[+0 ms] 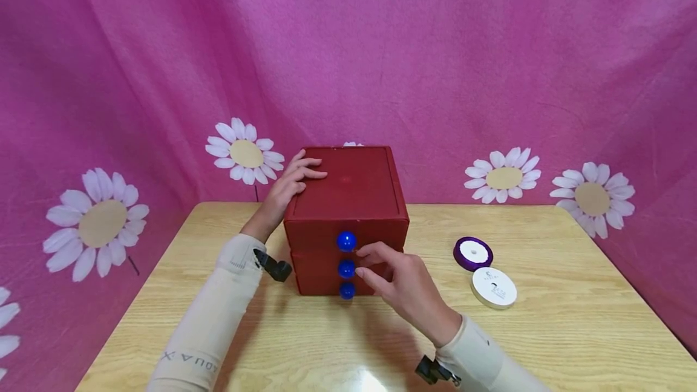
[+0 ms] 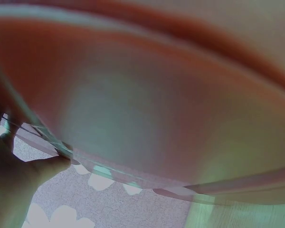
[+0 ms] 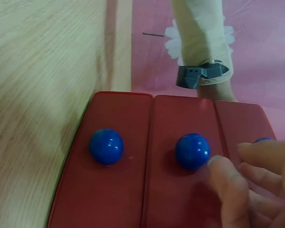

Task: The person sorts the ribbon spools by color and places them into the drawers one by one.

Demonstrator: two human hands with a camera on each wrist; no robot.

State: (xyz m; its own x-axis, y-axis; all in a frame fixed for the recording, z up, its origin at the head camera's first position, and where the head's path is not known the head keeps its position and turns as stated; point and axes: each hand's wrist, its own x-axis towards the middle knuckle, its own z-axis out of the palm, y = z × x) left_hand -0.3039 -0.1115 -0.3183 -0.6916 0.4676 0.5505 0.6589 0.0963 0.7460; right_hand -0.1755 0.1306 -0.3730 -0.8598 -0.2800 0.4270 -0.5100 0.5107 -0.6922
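A red chest of drawers [image 1: 345,186] stands on the table, three blue knobs in a column down its front. My left hand [image 1: 287,187] rests at its upper left edge, fingers spread onto the top; in the left wrist view this hand [image 2: 19,175] shows beside the blurred red side wall [image 2: 133,104]. My right hand [image 1: 405,286] is at the front, thumb and forefinger apart with no knob between them. Its forefinger is near the top knob [image 1: 346,241], its thumb beside the middle knob [image 3: 192,151]. Lowest is the bottom knob [image 3: 106,146].
On the right of the wooden table [image 1: 566,259] lie a purple ribbon spool [image 1: 460,254] and a white spool [image 1: 494,288], edges close together. A pink cloth [image 1: 381,47] with large daisies hangs behind and at the sides.
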